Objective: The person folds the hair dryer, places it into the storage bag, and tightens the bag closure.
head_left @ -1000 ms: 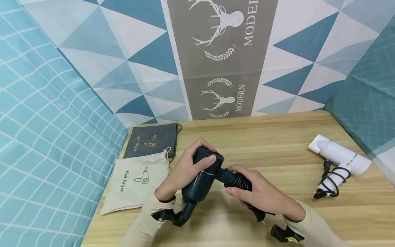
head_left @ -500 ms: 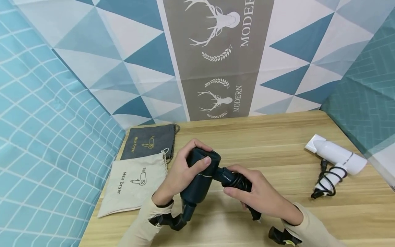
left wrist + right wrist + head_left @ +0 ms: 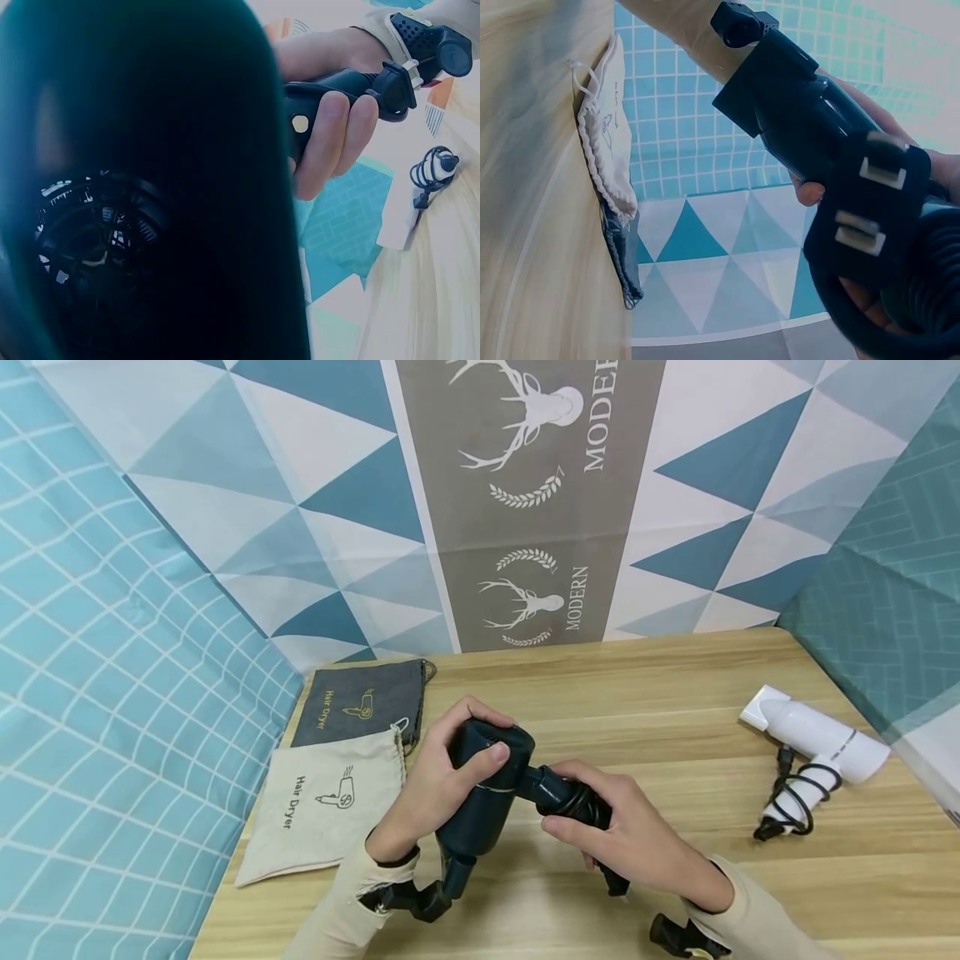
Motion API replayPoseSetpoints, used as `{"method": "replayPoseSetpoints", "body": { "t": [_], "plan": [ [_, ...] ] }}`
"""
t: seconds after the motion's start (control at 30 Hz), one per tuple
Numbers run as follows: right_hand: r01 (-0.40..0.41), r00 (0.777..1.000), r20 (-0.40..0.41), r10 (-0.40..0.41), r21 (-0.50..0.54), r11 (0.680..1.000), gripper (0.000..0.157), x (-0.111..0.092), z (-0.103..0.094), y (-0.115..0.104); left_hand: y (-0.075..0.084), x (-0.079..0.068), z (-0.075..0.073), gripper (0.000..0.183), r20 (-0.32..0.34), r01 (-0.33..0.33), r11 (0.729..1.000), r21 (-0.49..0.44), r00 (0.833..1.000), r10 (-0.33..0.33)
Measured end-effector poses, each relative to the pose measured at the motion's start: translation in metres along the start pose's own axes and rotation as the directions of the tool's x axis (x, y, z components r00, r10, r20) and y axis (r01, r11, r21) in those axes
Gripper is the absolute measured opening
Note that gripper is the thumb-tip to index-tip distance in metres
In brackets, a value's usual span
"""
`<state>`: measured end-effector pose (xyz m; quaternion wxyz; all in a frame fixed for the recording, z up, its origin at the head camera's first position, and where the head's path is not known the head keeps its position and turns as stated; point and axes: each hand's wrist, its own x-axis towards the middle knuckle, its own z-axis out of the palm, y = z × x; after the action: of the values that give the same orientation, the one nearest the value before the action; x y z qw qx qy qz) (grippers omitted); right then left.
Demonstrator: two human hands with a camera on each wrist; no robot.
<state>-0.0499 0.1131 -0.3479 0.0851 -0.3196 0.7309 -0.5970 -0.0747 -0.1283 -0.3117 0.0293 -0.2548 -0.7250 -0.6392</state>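
A dark hair dryer is up off the table in both hands. My left hand grips its barrel, thumb across the near side and fingers over the far side. Around the handle, wrapped in black cord, my right hand curls; the handle sticks out rightward from the barrel. Black cord coils and a two-pronged plug show up close in the right wrist view. Close in front of the left wrist camera, the dryer barrel hides most of the view.
A white hair dryer with black cord wound on its handle lies at the table's right. To the left lie a cream drawstring bag and, partly under it, a dark grey one, both printed "Hair Dryer". Patterned cloth walls enclose the wooden table.
The head view has shifted slightly, so everything sits a little further left. Both hands keep their hold on the dark hair dryer, and the plug end under the right hand shows less.
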Motion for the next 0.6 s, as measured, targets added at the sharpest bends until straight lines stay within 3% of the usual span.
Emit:
{"method": "replayPoseSetpoints", "body": {
  "t": [0.5, 0.6],
  "plan": [
    [0.025, 0.999, -0.048, -0.024, 0.019, 1.000, 0.040, -0.0033, 0.0028, -0.0034, -0.0007, -0.0028, 0.0053, 0.030, -0.044, -0.100, 0.995, -0.029, 0.994, 0.098],
    [0.025, 0.998, -0.066, -0.023, 0.038, 0.999, 0.041, -0.0038, 0.0038, -0.0035, -0.0016, -0.0037, 0.0085, 0.031, -0.079, -0.117, 0.993, -0.021, 0.990, 0.115]
  ]
}}
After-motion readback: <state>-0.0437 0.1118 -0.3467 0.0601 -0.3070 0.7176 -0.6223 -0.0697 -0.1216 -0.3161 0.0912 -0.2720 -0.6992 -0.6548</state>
